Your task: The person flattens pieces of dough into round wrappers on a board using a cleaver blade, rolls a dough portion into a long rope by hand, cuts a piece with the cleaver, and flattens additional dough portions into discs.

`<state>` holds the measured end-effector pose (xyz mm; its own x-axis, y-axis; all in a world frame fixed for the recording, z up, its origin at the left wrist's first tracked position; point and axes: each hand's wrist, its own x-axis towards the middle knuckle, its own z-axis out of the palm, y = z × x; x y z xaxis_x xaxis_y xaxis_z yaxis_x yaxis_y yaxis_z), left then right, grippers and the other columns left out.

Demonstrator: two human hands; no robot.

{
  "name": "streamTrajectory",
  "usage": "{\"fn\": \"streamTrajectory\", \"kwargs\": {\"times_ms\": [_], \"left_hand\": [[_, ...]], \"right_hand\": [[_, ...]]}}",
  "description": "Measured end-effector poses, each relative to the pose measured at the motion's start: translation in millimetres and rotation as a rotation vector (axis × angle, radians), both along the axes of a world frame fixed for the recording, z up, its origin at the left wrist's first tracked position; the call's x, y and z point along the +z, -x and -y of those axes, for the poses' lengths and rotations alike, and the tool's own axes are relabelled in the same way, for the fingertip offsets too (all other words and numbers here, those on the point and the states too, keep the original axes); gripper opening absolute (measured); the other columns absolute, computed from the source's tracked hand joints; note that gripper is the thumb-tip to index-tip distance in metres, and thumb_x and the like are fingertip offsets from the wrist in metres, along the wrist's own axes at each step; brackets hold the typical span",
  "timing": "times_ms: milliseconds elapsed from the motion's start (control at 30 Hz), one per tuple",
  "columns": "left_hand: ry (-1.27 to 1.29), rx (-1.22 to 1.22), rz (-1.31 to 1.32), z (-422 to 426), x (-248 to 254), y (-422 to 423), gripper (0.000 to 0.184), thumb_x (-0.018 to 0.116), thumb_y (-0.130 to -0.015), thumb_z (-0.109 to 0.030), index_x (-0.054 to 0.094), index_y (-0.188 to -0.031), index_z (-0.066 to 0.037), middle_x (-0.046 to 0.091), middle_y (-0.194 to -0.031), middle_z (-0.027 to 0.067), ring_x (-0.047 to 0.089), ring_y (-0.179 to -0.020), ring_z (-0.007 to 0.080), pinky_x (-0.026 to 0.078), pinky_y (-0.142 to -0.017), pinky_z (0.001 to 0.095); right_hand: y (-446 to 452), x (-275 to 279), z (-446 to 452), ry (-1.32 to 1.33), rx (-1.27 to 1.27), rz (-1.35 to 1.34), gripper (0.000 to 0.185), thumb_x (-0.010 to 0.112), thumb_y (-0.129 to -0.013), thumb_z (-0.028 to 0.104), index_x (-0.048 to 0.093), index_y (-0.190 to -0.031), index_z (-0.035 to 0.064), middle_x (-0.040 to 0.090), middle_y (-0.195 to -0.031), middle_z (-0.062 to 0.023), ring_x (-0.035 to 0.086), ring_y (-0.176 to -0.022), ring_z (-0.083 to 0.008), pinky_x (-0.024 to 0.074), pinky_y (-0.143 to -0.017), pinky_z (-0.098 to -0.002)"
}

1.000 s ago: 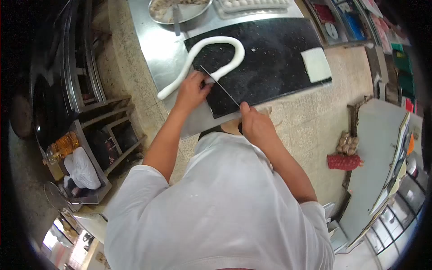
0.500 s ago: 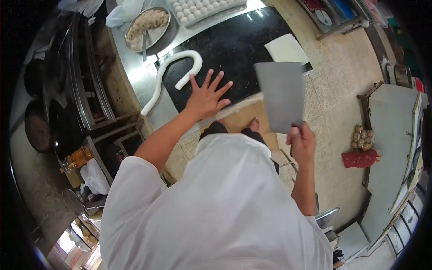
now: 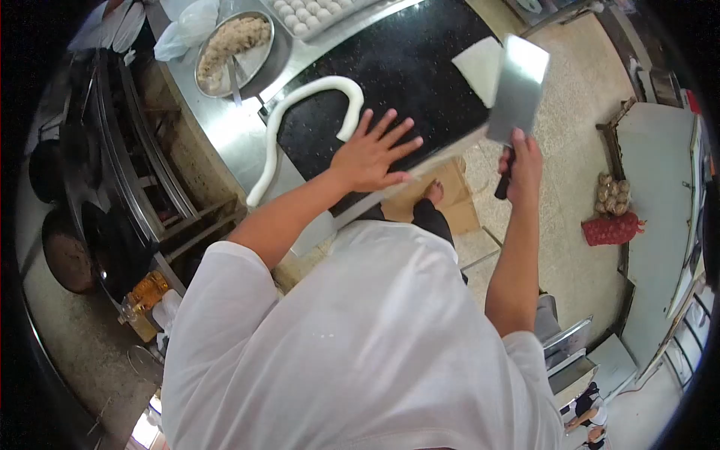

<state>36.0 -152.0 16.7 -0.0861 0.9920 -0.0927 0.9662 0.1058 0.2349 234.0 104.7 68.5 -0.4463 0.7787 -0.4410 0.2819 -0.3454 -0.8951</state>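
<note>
Holding rectangular silver metal cleaver w/ black handle [image 3: 517,94] in R hand [image 3: 525,166], right of ctr in frame, fingers wrapped round handle, blade pointing up. Overlapping, in this view, right side of flat white four-sided sheet [image 3: 475,69], upper right; can't tell gap btwn blade & sheet. Spreading L hand [image 3: 369,157] palm down, fingers fanned apart, near ctr, over near edge of glossy speckled black slab [image 3: 420,67]; can't tell if pressing on it. Seen just left of L hand: smooth white hook-shaped rope, dough-like [image 3: 273,142], curving over slab's left part, then down onto shiny silver metal table [image 3: 178,69]; blunt end just beside L little finger. At upper left: round silver metal bowl [image 3: 259,60] w/ crumbly beige stuff [image 3: 240,34] & metal utensil [image 3: 235,81] inside, bunched translucent plastic bag [image 3: 187,31] beside it. At top, left of ctr: tray of small white balls [image 3: 304,13]. At far right: red mesh sack [image 3: 611,229] below bag of round brownish items [image 3: 612,196].
</note>
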Motion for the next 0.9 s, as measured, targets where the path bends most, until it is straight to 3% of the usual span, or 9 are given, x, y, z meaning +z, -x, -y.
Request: {"fn": "streamTrajectory", "kwargs": {"times_ms": [167,233,333,467,567,633,667,800,900], "left_hand": [[0.024,-0.131,0.027,-9.0,9.8,10.0,0.083,0.041,-0.092,-0.078,0.036,-0.159,-0.03,0.025,-0.169,0.0075,0.015,-0.157,0.0367,0.002,-0.123,0.064],[0.004,-0.163,0.081,-8.2,7.7,17.7,0.077,0.044,-0.097,-0.068,0.035,-0.16,-0.024,0.025,-0.168,0.0121,0.016,-0.156,0.0386,0.005,-0.124,0.0597],[-0.272,0.298,0.554,1.1,2.9,28.6,0.061,0.049,-0.105,-0.037,0.036,-0.159,-0.012,0.025,-0.166,0.0218,0.022,-0.154,0.0421,0.014,-0.125,0.0498],[-0.143,0.363,0.381,60.0,13.7,46.9,0.06,0.049,-0.105,-0.037,0.037,-0.158,-0.012,0.023,-0.167,0.0206,0.019,-0.154,0.0421,0.014,-0.125,0.0492],[-0.132,0.235,0.076,75.5,20.8,46.7,0.046,0.053,-0.105,-0.031,0.055,-0.144,-0.008,0.045,-0.154,0.0228,0.04,-0.144,0.0418,0.031,-0.119,0.046],[-0.142,0.419,0.335,68.1,40.1,48.0,0.029,0.059,-0.102,-0.024,0.071,-0.119,-0.003,0.068,-0.119,0.0207,0.064,-0.112,0.039,0.05,-0.096,0.0436],[-0.296,0.434,0.306,54.2,46.7,39.8,0.019,0.064,-0.099,-0.018,0.074,-0.1,-0.002,0.07,-0.087,0.015,0.067,-0.082,0.0364,0.053,-0.075,0.043],[-0.376,0.283,0.309,2.5,51.1,37.8,0.019,0.065,-0.098,-0.019,0.074,-0.099,-0.003,0.068,-0.081,0.0136,0.065,-0.076,0.0364,0.052,-0.071,0.0428],[-0.443,0.254,0.365,-23.4,55.1,33.5,0.019,0.067,-0.097,-0.02,0.074,-0.107,-0.006,0.071,-0.098,0.0141,0.067,-0.093,0.0366,0.054,-0.082,0.0434]], "right_hand": [[7.3,1.0,-5.8,-0.106,-0.139,-0.269,0.032,0.063,-0.102,0.039,0.059,-0.097,0.0077,0.058,-0.07,-0.0027,0.054,-0.053,-0.0103,0.0451,-0.047,-0.0248],[18.3,-29.0,-18.0,0.012,-0.098,-0.137,0.032,0.063,-0.102,0.038,0.055,-0.095,0.0083,0.058,-0.07,-0.0037,0.055,-0.054,-0.0133,0.0475,-0.05,-0.0284],[17.2,-45.9,-17.0,0.234,-0.091,0.133,0.03,0.061,-0.102,0.036,0.053,-0.096,0.0085,0.054,-0.067,-0.0025,0.051,-0.051,-0.014,0.0445,-0.048,-0.0316],[-2.5,-15.9,7.6,0.101,-0.047,0.046,0.032,0.063,-0.101,0.038,0.056,-0.093,0.0086,0.054,-0.067,-0.0016,0.05,-0.051,-0.0116,0.0428,-0.047,-0.0287],[-4.2,7.6,10.9,0.023,-0.069,-0.162,0.035,0.065,-0.1,0.042,0.058,-0.093,0.0082,0.056,-0.068,-0.0011,0.051,-0.052,-0.0106,0.0432,-0.047,-0.0269],[5.8,-7.2,-4.3,-0.003,-0.059,-0.226,0.038,0.066,-0.099,0.044,0.059,-0.095,0.0074,0.057,-0.069,-0.0016,0.053,-0.052,-0.0108,0.0442,-0.047,-0.0267],[14.0,-15.5,-10.8,0.011,-0.039,-0.153,0.037,0.065,-0.1,0.043,0.058,-0.095,0.0072,0.056,-0.068,-0.0017,0.053,-0.052,-0.0109,0.0447,-0.047,-0.0272],[20.6,-47.3,-17.0,0.099,0.038,0.122,0.034,0.06,-0.102,0.039,0.056,-0.097,0.0065,0.054,-0.066,-0.0025,0.052,-0.051,-0.0126,0.045,-0.046,-0.0301],[5.0,-26.9,23.8,-0.038,0.263,0.348,0.038,0.061,-0.101,0.04,0.059,-0.093,0.0027,0.059,-0.068,-0.0066,0.056,-0.052,-0.0163,0.0467,-0.047,-0.0331]]}}
